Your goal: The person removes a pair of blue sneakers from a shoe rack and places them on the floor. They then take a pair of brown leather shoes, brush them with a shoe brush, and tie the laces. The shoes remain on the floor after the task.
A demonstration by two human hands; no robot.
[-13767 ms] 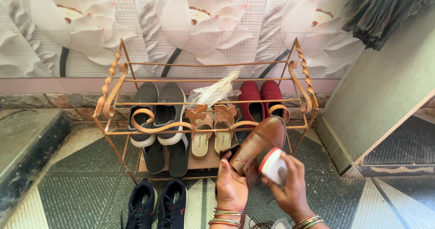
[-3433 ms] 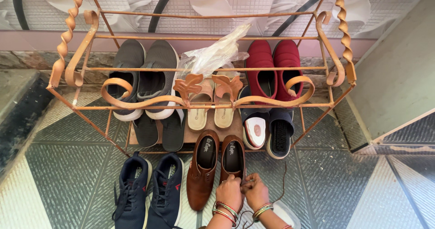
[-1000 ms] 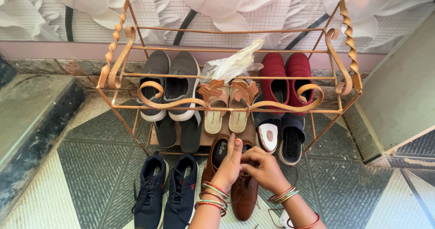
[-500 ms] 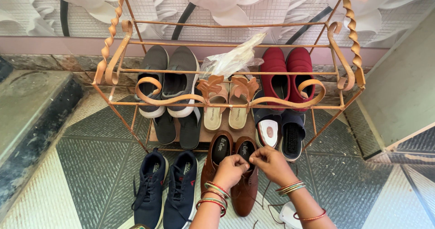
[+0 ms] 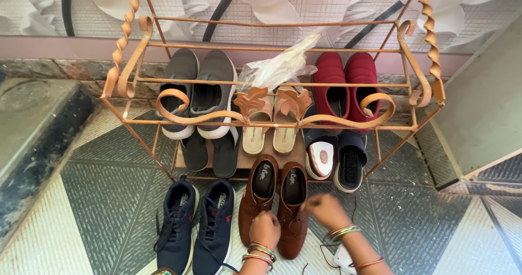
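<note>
Since half a second ago both hands dropped toward the laces: left hand (image 5: 265,229) fisted on the brown shoes (image 5: 274,201); right hand (image 5: 326,209) blurred, grip unclear. Lacing step; next needs steady pull.

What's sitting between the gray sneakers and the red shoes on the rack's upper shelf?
In the head view, a crumpled clear plastic bag lies between the gray sneakers and the red shoes, above tan sandals.

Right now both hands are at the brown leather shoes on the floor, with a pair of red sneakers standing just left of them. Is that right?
Not quite. The head view shows the left hand and right hand at the brown leather shoes, but the sneakers left of them are navy blue, not red.
</note>
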